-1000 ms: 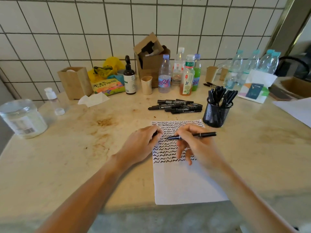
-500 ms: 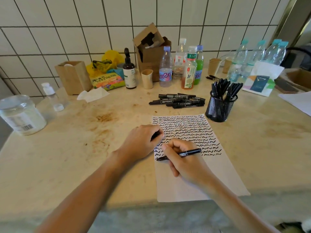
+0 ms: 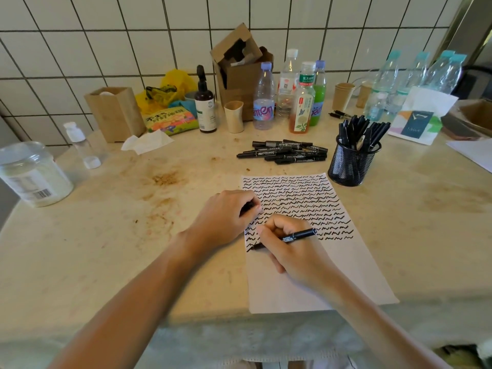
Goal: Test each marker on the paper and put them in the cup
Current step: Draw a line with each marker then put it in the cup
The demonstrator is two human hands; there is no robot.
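Right hand [image 3: 298,251] at centre frame, grip wrapped round a black marker [image 3: 295,237]; tip points lower left and touches the paper [image 3: 314,288] at its left edge, just under the last row of squiggles, barrel end angled up to the right. Left hand [image 3: 226,217] sits just left of it at the paper's left edge, fingers curled round a small dark object, likely the marker cap [image 3: 247,207], mostly hidden so can't confirm. Paper lies on the worktop [image 3: 106,249] centre-right, upper half filled with rows of black wavy lines, lower half blank, bottom edge overhanging the worktop's front edge. Black mesh cup [image 3: 351,163] stands just off the paper's upper right corner, holding a bunch of black markers upright. Loose pile of markers [image 3: 285,152] lies flat above the paper, left of the cup, close to it. Back row along the tiled wall: drink bottles [image 3: 290,94] at top centre, open cardboard box [image 3: 239,70] behind them, dark pump bottle [image 3: 205,102] to their left, paper cup [image 3: 233,116] between pump bottle and drink bottles. Clear plastic jar [image 3: 32,174] at far left edge. Crumpled tissue [image 3: 146,141] in upper left of the worktop.
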